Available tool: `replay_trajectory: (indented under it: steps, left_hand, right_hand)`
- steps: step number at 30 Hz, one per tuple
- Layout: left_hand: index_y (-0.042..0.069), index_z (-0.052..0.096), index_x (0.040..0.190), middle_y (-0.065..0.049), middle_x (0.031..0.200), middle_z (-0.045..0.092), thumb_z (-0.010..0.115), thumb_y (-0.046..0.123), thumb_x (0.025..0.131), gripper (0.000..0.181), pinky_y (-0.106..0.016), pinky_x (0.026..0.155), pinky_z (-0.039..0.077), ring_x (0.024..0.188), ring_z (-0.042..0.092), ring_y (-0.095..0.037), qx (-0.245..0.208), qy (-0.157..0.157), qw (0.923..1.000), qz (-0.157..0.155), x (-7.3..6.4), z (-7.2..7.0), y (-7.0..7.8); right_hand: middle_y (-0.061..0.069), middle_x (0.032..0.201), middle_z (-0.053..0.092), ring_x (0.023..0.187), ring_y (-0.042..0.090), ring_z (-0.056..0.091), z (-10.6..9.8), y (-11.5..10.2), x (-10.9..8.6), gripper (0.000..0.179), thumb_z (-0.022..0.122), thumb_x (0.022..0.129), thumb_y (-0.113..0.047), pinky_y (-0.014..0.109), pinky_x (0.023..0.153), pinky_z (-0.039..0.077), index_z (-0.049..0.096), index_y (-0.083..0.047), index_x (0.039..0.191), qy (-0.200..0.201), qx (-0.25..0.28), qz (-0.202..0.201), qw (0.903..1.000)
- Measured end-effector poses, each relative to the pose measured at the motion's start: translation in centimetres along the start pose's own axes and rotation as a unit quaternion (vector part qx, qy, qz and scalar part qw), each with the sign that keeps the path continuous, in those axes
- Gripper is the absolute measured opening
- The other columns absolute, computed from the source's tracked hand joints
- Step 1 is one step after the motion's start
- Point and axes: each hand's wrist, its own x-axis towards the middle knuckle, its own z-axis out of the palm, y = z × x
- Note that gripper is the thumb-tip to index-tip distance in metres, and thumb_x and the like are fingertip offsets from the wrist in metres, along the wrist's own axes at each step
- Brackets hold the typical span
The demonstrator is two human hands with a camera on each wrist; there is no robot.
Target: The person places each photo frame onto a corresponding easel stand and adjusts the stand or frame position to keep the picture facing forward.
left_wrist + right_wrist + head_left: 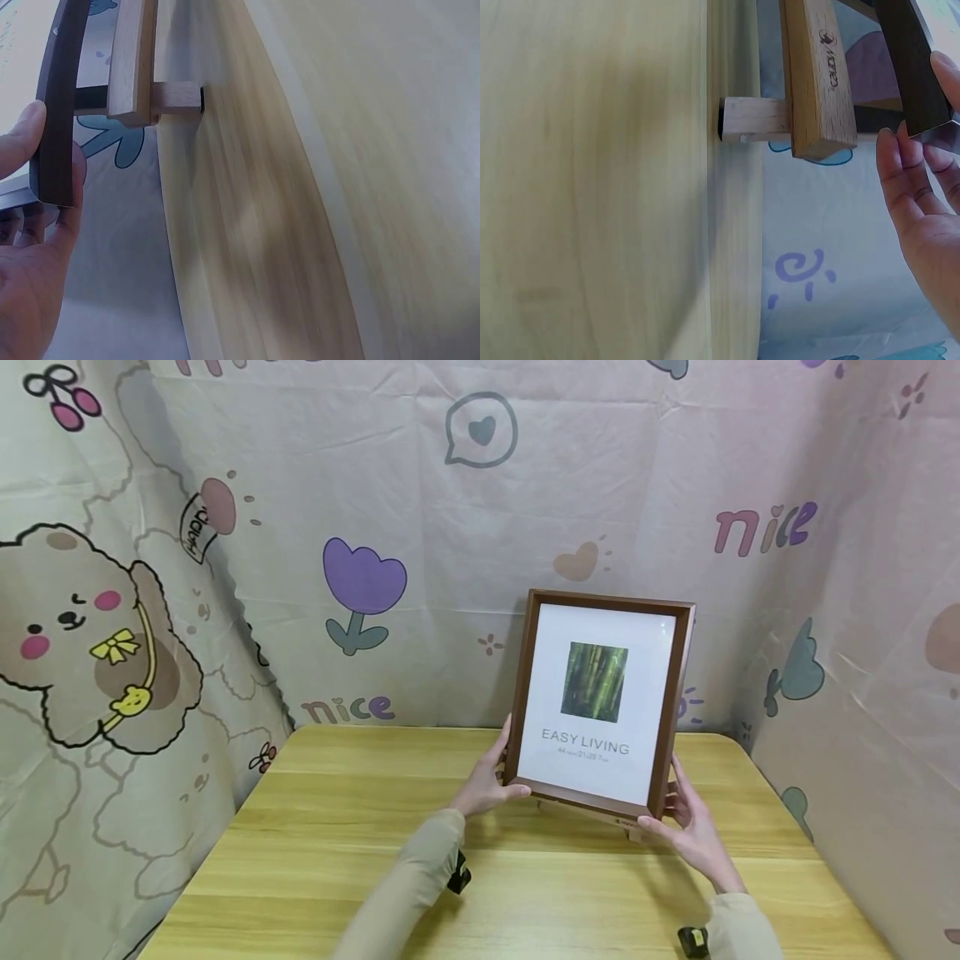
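Cream cartoon bear (90, 639): winks from the pale printed fabric backdrop (262, 418), far left.
Purple tulip (365, 578): printed above the back edge of the yellow wood-grain table (360, 785).
Left hand (486, 783): beige-sleeved, thumb in front and fingers behind, grips the lower left corner of a brown-edged rectangular picture frame (596, 693).
Insert: white, lettered "EASY LIVING" beneath a picture of green stalks.
Frame's place: upright, slightly tilted, over the table's right half, just above a light-brown wooden stand (825, 82); a gap shows between them.
Right hand (693, 831): also beige-sleeved, pinches the lower right corner, thumb in front.
"Nice" lettering (765, 528): multicoloured, upper right.
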Motion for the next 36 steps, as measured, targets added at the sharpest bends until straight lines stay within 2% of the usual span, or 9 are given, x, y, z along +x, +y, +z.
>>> replay_trajectory:
  steps: [4, 8, 14, 17, 22, 24, 29, 36]
  left_hand:
    - [0.021, -0.009, 0.163, -0.009, 0.171, 0.008, 0.084, 0.010, 0.081, 0.124, -0.053, 0.108, 0.050, 0.144, 0.041, -0.041, 0.006, -0.003, 1.0000, 0.003, 0.5, 0.5, 0.0]
    - [0.025, -0.010, 0.162, -0.006, 0.172, 0.005, 0.083, 0.007, 0.080, 0.126, -0.051, 0.109, 0.050, 0.147, 0.038, -0.040, 0.013, -0.005, 0.9999, 0.000, 0.9, 0.9, 0.2]
    - [0.023, -0.008, 0.163, -0.004, 0.171, 0.000, 0.084, 0.007, 0.079, 0.126, -0.053, 0.122, 0.033, 0.155, 0.022, -0.037, 0.031, 0.000, 0.9994, 0.015, 1.3, 1.5, 0.4]
    - [0.020, -0.007, 0.163, -0.005, 0.171, 0.000, 0.084, 0.008, 0.079, 0.124, -0.055, 0.123, 0.030, 0.156, 0.019, -0.037, 0.029, 0.002, 0.9994, 0.019, 1.4, 1.8, 0.3]
    - [0.017, -0.006, 0.163, -0.005, 0.172, -0.001, 0.083, 0.005, 0.080, 0.123, -0.053, 0.119, 0.038, 0.154, 0.023, -0.037, 0.018, 0.001, 0.9997, 0.013, 1.7, 2.3, 0.0]
    - [0.021, -0.008, 0.163, -0.004, 0.172, -0.001, 0.083, 0.003, 0.080, 0.124, -0.051, 0.120, 0.036, 0.155, 0.022, -0.035, 0.016, -0.001, 0.9998, 0.010, 1.8, 2.5, -0.1]
    - [0.028, -0.012, 0.162, -0.002, 0.171, -0.003, 0.082, 0.003, 0.079, 0.128, -0.053, 0.127, 0.021, 0.157, 0.015, -0.031, 0.017, -0.004, 0.9998, 0.006, 2.1, 2.8, -0.4]
    - [0.022, -0.010, 0.163, -0.001, 0.172, -0.002, 0.081, 0.000, 0.081, 0.124, -0.054, 0.127, 0.020, 0.158, 0.014, -0.030, 0.012, -0.002, 0.9999, 0.001, 2.3, 3.0, -0.6]
  right_hand:
    - [0.020, 0.108, 0.060, 0.092, -0.003, 0.058, -0.4, 0.3, 0.0, 0.114, 0.080, 0.080, 0.004, 0.007, 0.082, 0.051, 0.006, -0.020, 0.164, 0.003, -0.005, 0.004, 1.0000]
    - [0.014, 0.106, 0.059, 0.090, -0.003, 0.059, -0.7, 0.5, -0.2, 0.115, 0.080, 0.081, 0.004, 0.008, 0.081, 0.052, 0.005, -0.021, 0.164, 0.006, -0.009, 0.009, 0.9999]
    - [0.010, 0.105, 0.058, 0.090, -0.001, 0.059, -0.9, 0.8, -0.4, 0.115, 0.078, 0.082, 0.004, 0.013, 0.079, 0.054, 0.002, -0.023, 0.164, 0.005, -0.012, 0.013, 0.9998]
    - [0.014, 0.106, 0.058, 0.090, -0.001, 0.058, -1.0, 0.9, -0.5, 0.115, 0.078, 0.083, 0.004, 0.016, 0.077, 0.055, 0.000, -0.023, 0.164, 0.005, -0.012, 0.017, 0.9998]
    - [0.023, 0.111, 0.058, 0.092, -0.002, 0.057, -0.8, 0.9, -0.6, 0.116, 0.076, 0.084, 0.004, 0.016, 0.076, 0.055, -0.003, -0.023, 0.164, 0.006, -0.011, 0.029, 0.9995]
    - [0.025, 0.113, 0.057, 0.092, -0.004, 0.056, -0.7, 0.9, -0.6, 0.116, 0.076, 0.085, 0.004, 0.018, 0.078, 0.055, -0.005, -0.023, 0.163, 0.005, -0.014, 0.035, 0.9993]
    - [0.030, 0.118, 0.054, 0.093, -0.004, 0.055, -0.5, 1.3, -0.6, 0.117, 0.074, 0.085, 0.005, 0.022, 0.078, 0.059, -0.009, -0.026, 0.163, 0.003, -0.009, 0.039, 0.9992]
    - [0.036, 0.135, 0.045, 0.096, -0.006, 0.053, -0.1, 1.9, -0.5, 0.116, 0.070, 0.086, 0.010, 0.024, 0.077, 0.061, -0.010, -0.025, 0.163, 0.002, -0.001, 0.031, 0.9995]
